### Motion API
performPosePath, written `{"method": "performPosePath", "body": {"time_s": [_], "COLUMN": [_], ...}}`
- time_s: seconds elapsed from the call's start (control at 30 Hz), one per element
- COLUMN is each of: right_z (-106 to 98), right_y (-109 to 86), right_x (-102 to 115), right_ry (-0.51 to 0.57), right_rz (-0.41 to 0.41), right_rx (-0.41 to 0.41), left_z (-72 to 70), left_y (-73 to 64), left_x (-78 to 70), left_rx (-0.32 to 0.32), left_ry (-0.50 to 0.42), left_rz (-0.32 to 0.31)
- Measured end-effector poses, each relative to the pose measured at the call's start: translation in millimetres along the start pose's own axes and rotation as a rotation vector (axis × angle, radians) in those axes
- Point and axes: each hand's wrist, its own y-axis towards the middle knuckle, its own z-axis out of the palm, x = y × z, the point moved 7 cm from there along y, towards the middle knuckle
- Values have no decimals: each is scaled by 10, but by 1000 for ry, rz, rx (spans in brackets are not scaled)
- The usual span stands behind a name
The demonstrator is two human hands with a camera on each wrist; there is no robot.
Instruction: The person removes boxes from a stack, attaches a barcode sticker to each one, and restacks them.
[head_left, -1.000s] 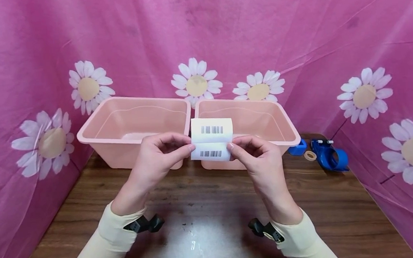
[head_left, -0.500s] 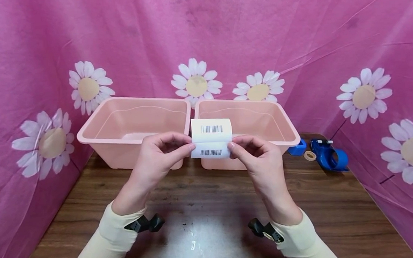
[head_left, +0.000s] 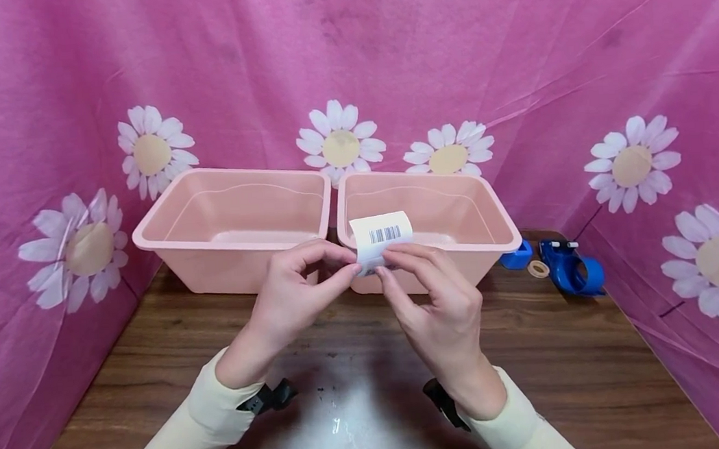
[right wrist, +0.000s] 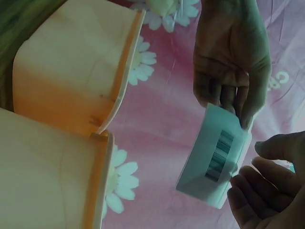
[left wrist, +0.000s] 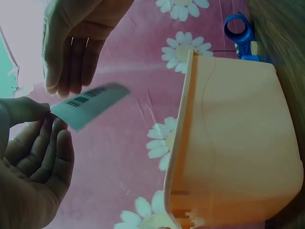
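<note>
A small white barcode label strip (head_left: 380, 238) is held up in front of the right-hand bin, its lower part bent. My left hand (head_left: 302, 300) pinches its left edge between thumb and fingertips, as the left wrist view shows with the label (left wrist: 90, 106) angled away from the left hand (left wrist: 35, 157). My right hand (head_left: 441, 309) hovers at the label's right and lower side, thumb and fingers apart. In the right wrist view the fingertips of the right hand (right wrist: 267, 191) are at the label's edge, and the thumb stands off it.
Two pink plastic bins, a left bin (head_left: 226, 267) and a right bin (head_left: 461, 266), stand side by side on the wooden table (head_left: 559, 363). At the right are a blue tape dispenser (head_left: 572, 270), a small tape roll (head_left: 538, 268) and a blue container (head_left: 516, 256).
The right hand has let go of the label's right edge and moved left and inward. The label has tilted and shifted right, its lower barcode now mostly hidden. The left hand still pinches it.
</note>
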Motion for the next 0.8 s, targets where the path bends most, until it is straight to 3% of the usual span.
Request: {"method": "performPosePath", "body": {"time_s": [0.1, 0.23, 0.43, 0.8], "right_z": [29, 47, 57, 60], "right_y": [-11, -21, -40, -43], "right_x": [32, 48, 50, 22], "right_ry": [22, 49, 81, 96], "right_rz": [-2, 1, 16, 41], "right_rx": [25, 32, 41, 48], "left_z": [24, 49, 77, 92], "left_y": [-13, -32, -43, -45], "left_x": [-67, -109, -128, -139], "left_rx": [14, 38, 77, 87], "left_ry": [25, 54, 67, 91], "left_rz": [91, 153, 174, 199]}}
